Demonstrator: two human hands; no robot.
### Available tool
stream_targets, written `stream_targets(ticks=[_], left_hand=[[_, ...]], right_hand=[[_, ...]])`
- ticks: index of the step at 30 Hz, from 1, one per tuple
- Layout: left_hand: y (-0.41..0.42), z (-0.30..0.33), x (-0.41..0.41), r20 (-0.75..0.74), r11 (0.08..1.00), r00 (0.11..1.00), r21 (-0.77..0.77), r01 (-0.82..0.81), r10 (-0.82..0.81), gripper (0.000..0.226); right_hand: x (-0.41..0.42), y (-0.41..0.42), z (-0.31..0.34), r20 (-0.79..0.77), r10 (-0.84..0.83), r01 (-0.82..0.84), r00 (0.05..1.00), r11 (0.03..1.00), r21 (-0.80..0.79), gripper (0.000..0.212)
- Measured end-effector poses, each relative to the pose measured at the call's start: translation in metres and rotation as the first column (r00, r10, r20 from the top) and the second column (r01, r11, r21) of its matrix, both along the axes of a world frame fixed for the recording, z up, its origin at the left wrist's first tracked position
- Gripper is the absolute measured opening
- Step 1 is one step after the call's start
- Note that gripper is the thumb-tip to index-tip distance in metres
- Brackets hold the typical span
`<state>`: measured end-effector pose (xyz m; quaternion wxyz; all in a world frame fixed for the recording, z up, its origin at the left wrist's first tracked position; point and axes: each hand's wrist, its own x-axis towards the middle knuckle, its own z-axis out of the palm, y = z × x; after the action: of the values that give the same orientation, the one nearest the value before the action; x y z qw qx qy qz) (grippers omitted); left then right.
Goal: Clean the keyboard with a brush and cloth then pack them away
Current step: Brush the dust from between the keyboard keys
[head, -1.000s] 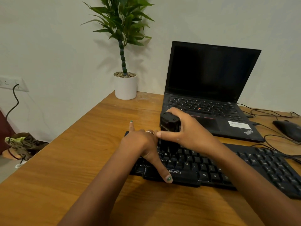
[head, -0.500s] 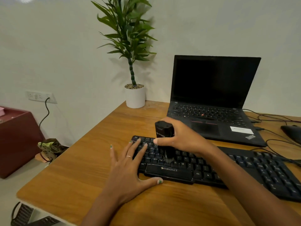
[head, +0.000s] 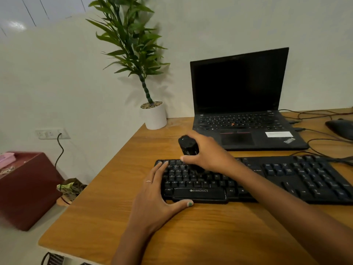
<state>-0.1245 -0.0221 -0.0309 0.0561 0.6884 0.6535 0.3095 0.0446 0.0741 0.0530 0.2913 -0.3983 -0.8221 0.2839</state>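
Where keys blur, perhaps bristles, stubby black brush (head: 188,145).

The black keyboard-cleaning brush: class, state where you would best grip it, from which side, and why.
Grip the black brush around its thick upper handle, coming from the right as the right hand does. It stands upright with its lower end down on the black keyboard, so only the handle is free. The left hand lies flat, steadying the keyboard's left end.

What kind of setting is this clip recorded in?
Most likely an office or home desk workspace: a wooden desk against a plain wall holds an open ThinkPad laptop, a black Zebronics keyboard and a potted plant.
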Motion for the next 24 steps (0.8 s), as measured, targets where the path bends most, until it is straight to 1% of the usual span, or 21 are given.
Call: stream_targets(ticks=[1,3,4,5,7,8,9,11,12,13,14,15,16,17,18,19,21,23,24], left_hand=[[0.000,0.000,0.000,0.003,1.000,1.000,-0.001,-0.001,0.001,0.114],[0.000,0.000,0.000,0.011,1.000,1.000,-0.002,0.000,0.000,0.115],[0.000,0.000,-0.001,0.013,1.000,1.000,-0.005,0.001,-0.001,0.115],[0.000,0.000,-0.001,0.016,1.000,1.000,-0.008,0.003,-0.003,0.115],[0.001,0.000,-0.001,0.022,1.000,1.000,-0.011,0.008,-0.008,0.114],[0.001,0.000,-0.001,0.027,1.000,1.000,-0.015,0.010,-0.009,0.114],[0.001,0.000,-0.001,0.031,1.000,0.999,-0.016,0.009,-0.008,0.114],[0.001,-0.001,-0.001,0.038,1.000,0.999,-0.012,0.008,-0.008,0.114],[0.001,0.000,-0.001,0.040,1.000,0.999,-0.012,0.009,-0.009,0.114],[0.001,0.000,-0.001,0.040,1.000,0.999,-0.015,0.010,-0.010,0.114],[0.001,0.000,-0.001,0.041,1.000,0.999,-0.019,0.011,-0.010,0.115],[0.001,0.000,-0.001,0.043,1.000,0.999,-0.020,0.012,-0.012,0.115],[0.001,0.000,-0.001,0.045,1.000,0.999,-0.019,0.014,-0.013,0.115],[0.001,-0.001,-0.002,0.046,1.000,0.999,-0.017,0.014,-0.013,0.115],[0.002,-0.001,-0.002,0.046,1.000,0.999,-0.015,0.012,-0.012,0.115],[0.002,-0.002,-0.002,0.045,1.000,0.999,-0.014,0.011,-0.010,0.115],[0.002,-0.002,-0.003,0.044,1.000,0.999,-0.010,0.010,-0.009,0.116],[0.003,-0.002,-0.004,0.038,1.000,0.999,-0.012,0.010,-0.009,0.117],[0.003,-0.003,-0.004,0.034,1.000,0.999,-0.013,0.007,-0.007,0.117]], right_hand=[[0.002,0.002,0.001,-0.012,0.073,-0.074,0.997,0.994,-0.077,0.050],[0.006,0.003,0.004,-0.017,0.213,-0.211,0.977,0.950,-0.231,0.045],[0.007,0.004,0.006,-0.006,0.216,-0.211,0.976,0.944,-0.253,0.043],[0.009,0.006,0.007,0.000,0.177,-0.172,0.984,0.953,-0.249,0.043],[0.013,0.007,0.009,-0.017,0.015,-0.017,1.000,0.988,-0.156,0.048],[0.013,0.006,0.007,-0.045,-0.016,0.010,0.999,0.991,-0.133,0.050],[0.013,0.006,0.006,-0.070,0.010,-0.020,0.998,0.990,-0.143,0.049],[0.011,0.001,0.007,-0.108,0.179,-0.202,0.978,0.944,-0.259,0.041],[0.010,0.000,0.006,-0.087,0.237,-0.252,0.968,0.925,-0.284,0.040],[0.009,0.000,0.005,-0.041,0.248,-0.250,0.968,0.933,-0.259,0.044],[0.008,0.002,0.003,0.014,0.195,-0.189,0.981,0.965,-0.184,0.051],[0.007,0.003,0.001,0.041,0.102,-0.098,0.994,0.991,-0.087,0.056],[0.006,0.001,-0.002,0.024,0.039,-0.039,0.999,0.999,-0.019,0.057],[0.005,-0.001,-0.004,-0.025,0.044,-0.044,0.999,0.999,-0.002,0.052],[0.004,-0.002,-0.005,-0.054,0.091,-0.091,0.994,0.996,-0.013,0.047],[0.005,-0.003,-0.005,-0.048,0.153,-0.156,0.987,0.987,-0.051,0.044],[0.015,0.002,0.005,0.004,0.255,-0.250,0.967,0.952,-0.177,0.039],[0.032,0.011,0.020,0.050,0.319,-0.289,0.946,0.906,-0.308,0.033],[0.040,0.014,0.026,0.072,0.356,-0.311,0.932,0.884,-0.349,0.032]])
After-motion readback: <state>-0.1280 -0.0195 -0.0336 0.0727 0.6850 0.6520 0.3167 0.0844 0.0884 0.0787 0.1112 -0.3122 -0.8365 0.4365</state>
